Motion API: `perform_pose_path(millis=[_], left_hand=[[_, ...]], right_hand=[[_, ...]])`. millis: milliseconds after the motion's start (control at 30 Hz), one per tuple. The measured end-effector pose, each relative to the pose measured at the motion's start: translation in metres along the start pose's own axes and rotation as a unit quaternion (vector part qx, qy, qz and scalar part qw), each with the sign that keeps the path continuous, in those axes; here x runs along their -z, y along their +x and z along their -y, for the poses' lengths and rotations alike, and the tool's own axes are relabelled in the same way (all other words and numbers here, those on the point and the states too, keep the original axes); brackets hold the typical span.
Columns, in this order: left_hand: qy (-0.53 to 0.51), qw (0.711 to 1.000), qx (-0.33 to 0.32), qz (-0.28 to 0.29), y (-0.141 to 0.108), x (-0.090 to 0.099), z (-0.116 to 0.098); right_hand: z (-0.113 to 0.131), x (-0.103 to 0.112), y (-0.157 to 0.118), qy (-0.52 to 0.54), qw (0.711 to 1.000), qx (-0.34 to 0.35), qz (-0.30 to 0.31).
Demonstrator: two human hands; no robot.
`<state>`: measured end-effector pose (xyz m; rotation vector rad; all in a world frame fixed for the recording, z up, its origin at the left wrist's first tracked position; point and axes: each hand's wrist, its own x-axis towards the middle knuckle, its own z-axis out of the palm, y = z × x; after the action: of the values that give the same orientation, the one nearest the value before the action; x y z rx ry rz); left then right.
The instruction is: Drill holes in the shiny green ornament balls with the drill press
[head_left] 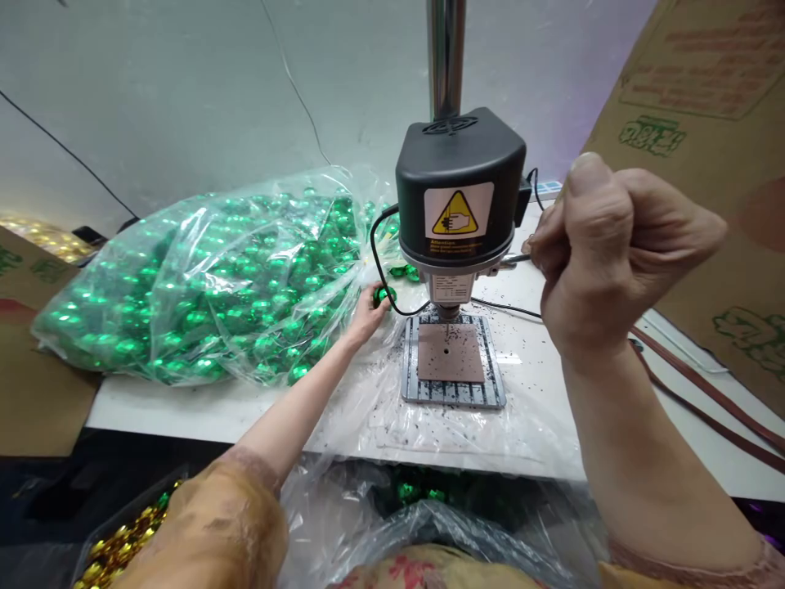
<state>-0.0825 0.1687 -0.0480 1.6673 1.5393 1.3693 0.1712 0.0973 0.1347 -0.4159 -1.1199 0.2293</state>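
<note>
In the center of the frame, a person's left hand (366, 315) held a shiny green ball (385, 298), its fingers closed around it, just left of a black drill (459, 184). The right hand (592, 254), large at the right of center, was curled into a fist around the drill's lever (516, 259). The drill hung on an upright metal pole (446, 57) at upper center and bore a yellow warning sticker (458, 211) showing a hand. Below it, slightly right of center, a brown board (450, 364) with a dark hole lay on a grooved metal base (494, 384), both sprinkled with dark specks. A clear bag (202, 282) packed with green balls filled the left half, lying on a white table (245, 409); the left hand was at its gathered right end. A black cord (375, 254) looped beside the drill. Cardboard boxes stood at the left edge and at the upper right (693, 106). At lower left, gold balls (126, 544) and a few green ones sat in a container, partly hidden by an orange-brown sleeve (214, 523).
</note>
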Motion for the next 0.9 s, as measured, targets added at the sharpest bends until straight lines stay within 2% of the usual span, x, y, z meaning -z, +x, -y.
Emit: perform_pose_path(millis=[100, 167, 233, 333, 433, 567, 700, 900], left_hand=[[-0.131, 0.983, 0.126, -0.021, -0.042, 0.021, -0.015], [-0.191, 0.967, 0.169, -0.024, -0.071, 0.027, -0.03], [-0.224, 0.96, 0.17, -0.001, -0.095, 0.023, -0.047], [-0.262, 0.954, 0.137, 0.056, -0.113, 0.002, -0.065], [-0.273, 0.953, 0.105, 0.078, -0.111, -0.025, -0.065], [-0.241, 0.964, 0.079, 0.082, -0.096, -0.048, -0.049], [-0.222, 0.969, 0.059, 0.092, -0.092, -0.056, -0.036], [-0.149, 0.982, 0.017, 0.115, -0.093, -0.06, -0.037]], right_hand=[[-0.001, 0.002, 0.0, 0.009, 1.0, -0.005, 0.015], [-0.001, 0.003, 0.0, 0.016, 1.0, -0.003, 0.013], [-0.002, 0.004, 0.0, 0.015, 1.0, -0.004, 0.009], [-0.003, 0.004, -0.001, -0.01, 1.0, -0.015, 0.012], [-0.003, 0.005, -0.001, -0.025, 0.999, -0.016, 0.016], [-0.001, 0.007, 0.0, -0.023, 0.999, -0.02, 0.032], [0.0, 0.007, 0.0, -0.009, 0.999, -0.017, 0.042], [0.0, 0.005, 0.0, -0.022, 0.998, -0.031, 0.044]])
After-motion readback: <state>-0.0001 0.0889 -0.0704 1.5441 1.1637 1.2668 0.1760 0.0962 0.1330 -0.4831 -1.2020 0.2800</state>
